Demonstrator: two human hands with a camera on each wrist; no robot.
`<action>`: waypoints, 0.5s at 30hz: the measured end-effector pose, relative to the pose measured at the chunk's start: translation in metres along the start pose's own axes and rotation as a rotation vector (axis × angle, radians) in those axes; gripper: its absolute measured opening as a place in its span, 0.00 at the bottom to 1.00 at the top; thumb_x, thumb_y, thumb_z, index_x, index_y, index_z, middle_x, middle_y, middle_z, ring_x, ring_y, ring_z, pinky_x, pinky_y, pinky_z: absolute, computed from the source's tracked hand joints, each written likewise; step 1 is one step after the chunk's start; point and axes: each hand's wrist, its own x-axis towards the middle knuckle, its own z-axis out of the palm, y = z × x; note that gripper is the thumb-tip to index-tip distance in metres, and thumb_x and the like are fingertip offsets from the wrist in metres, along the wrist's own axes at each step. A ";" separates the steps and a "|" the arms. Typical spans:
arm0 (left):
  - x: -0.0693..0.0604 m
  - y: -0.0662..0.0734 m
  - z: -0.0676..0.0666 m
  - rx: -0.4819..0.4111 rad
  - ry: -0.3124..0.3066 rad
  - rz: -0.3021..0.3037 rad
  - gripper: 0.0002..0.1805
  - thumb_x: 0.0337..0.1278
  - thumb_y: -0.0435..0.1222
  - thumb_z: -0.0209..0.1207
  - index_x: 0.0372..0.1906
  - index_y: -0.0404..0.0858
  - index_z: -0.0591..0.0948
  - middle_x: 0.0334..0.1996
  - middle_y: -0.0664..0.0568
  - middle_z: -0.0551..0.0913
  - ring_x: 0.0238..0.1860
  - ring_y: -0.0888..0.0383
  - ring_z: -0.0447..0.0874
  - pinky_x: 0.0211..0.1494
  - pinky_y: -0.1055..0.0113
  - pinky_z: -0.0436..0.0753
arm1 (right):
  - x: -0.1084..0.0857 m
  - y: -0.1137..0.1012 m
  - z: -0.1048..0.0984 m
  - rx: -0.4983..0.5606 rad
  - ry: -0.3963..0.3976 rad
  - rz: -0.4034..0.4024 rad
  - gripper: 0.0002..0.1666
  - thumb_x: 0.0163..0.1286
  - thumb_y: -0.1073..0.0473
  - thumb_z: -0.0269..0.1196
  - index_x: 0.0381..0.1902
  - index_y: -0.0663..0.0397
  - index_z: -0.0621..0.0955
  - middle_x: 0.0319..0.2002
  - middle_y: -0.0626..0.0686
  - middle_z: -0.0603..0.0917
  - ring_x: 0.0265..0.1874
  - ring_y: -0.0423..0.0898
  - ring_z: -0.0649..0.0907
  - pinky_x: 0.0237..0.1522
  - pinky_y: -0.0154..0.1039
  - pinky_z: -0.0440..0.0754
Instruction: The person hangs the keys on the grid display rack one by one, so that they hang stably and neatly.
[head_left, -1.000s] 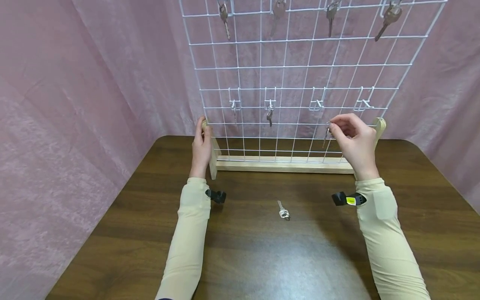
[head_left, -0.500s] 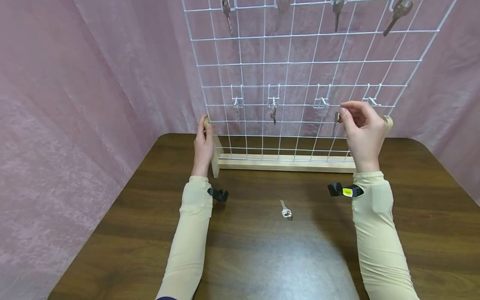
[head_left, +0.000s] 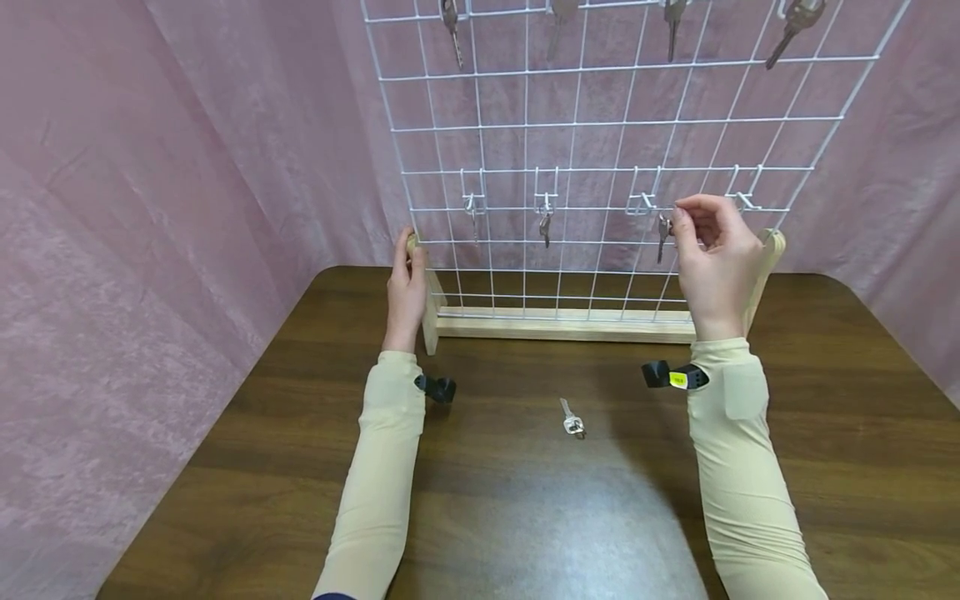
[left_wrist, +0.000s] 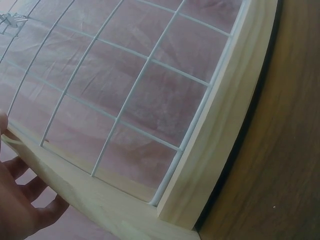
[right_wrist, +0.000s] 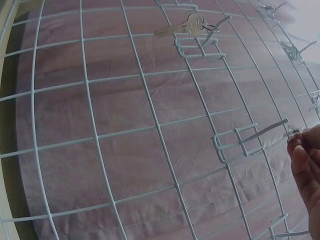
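Observation:
My right hand (head_left: 722, 262) pinches a small key (head_left: 662, 240) by its ring between thumb and fingertips. The key hangs blade down, right of and below the third hook (head_left: 642, 202) in the lower row of a white wire grid (head_left: 525, 125). In the right wrist view the key (right_wrist: 274, 140) appears close to the tip of that hook (right_wrist: 270, 129); contact cannot be told. At the rack's left side, my left hand (head_left: 407, 296) grips the wooden side support (left_wrist: 100, 200). Another key (head_left: 573, 423) lies on the table in front of the rack.
Keys hang on the two left hooks of the lower row, one of them a small key (head_left: 545, 229). Several larger keys, such as a key (head_left: 795, 29), hang along the top. A wooden base bar (head_left: 562, 329) stands on the brown table (head_left: 525, 517), with pink curtain (head_left: 225, 167) behind.
My right hand has risen with the key from below the lower hooks to near the third hook, lately shifting slightly left. My left hand stays on the support. The view has shifted a little.

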 end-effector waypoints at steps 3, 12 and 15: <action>0.000 0.000 0.001 -0.002 0.007 -0.004 0.25 0.74 0.53 0.42 0.72 0.59 0.62 0.55 0.43 0.78 0.50 0.48 0.78 0.54 0.50 0.76 | 0.000 -0.002 0.000 -0.014 0.001 -0.053 0.10 0.66 0.65 0.64 0.41 0.68 0.83 0.30 0.30 0.80 0.28 0.27 0.79 0.36 0.19 0.75; -0.002 -0.001 0.002 -0.006 0.000 0.000 0.25 0.74 0.52 0.42 0.72 0.57 0.62 0.62 0.45 0.75 0.53 0.48 0.77 0.58 0.49 0.75 | 0.001 0.003 0.006 0.027 -0.008 -0.146 0.09 0.66 0.67 0.63 0.40 0.71 0.82 0.31 0.26 0.79 0.30 0.26 0.79 0.37 0.20 0.76; 0.000 -0.001 0.000 -0.006 0.003 0.012 0.25 0.74 0.52 0.42 0.72 0.57 0.63 0.61 0.45 0.76 0.52 0.48 0.77 0.57 0.49 0.75 | 0.002 0.003 0.011 0.060 -0.005 -0.166 0.10 0.66 0.67 0.64 0.38 0.73 0.82 0.31 0.28 0.79 0.30 0.27 0.79 0.37 0.21 0.76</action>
